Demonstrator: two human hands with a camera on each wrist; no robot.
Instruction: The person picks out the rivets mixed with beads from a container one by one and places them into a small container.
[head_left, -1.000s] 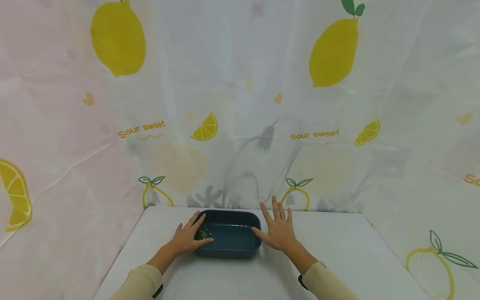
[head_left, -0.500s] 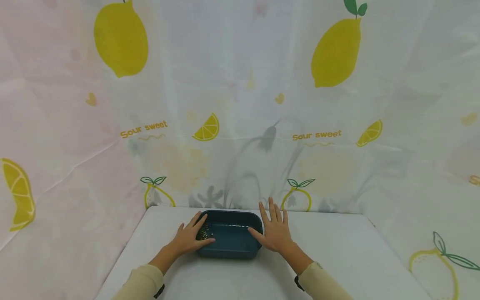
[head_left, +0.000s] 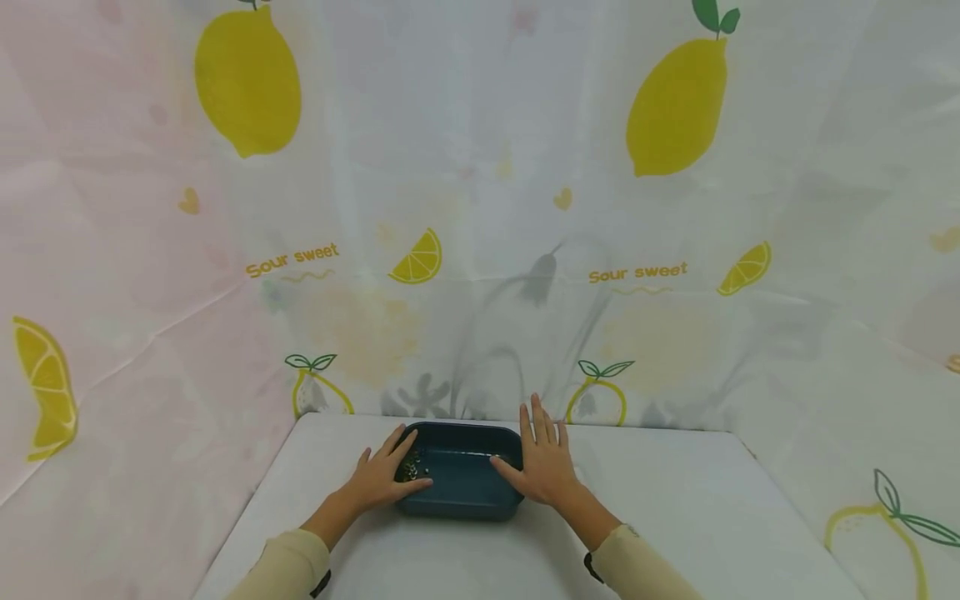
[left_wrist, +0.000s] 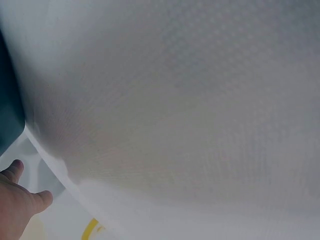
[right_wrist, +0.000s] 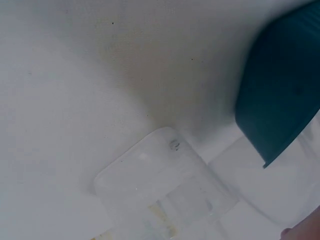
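A dark teal rectangular tub sits on the white table in the head view. Small shiny bits, too small to identify, lie at its left end. Over that left end my left hand rests with spread, straight fingers; its thumb lies across the near corner. My right hand is at the tub's right end, palm down, fingers straight and pointing away, thumb reaching over the rim. Whether the right palm touches the tub cannot be told. Part of the tub also shows in the right wrist view, with a bit of the right hand at the corner.
Two clear plastic containers or lids, one clear piece and another clear piece, lie beside the tub in the right wrist view. A white-covered table extends around. Behind stands a lemon-print curtain.
My right hand has moved left, farther over the tub's right end, and its fingers have drawn closer together. The left hand stays on the tub. The head view has shifted slightly.
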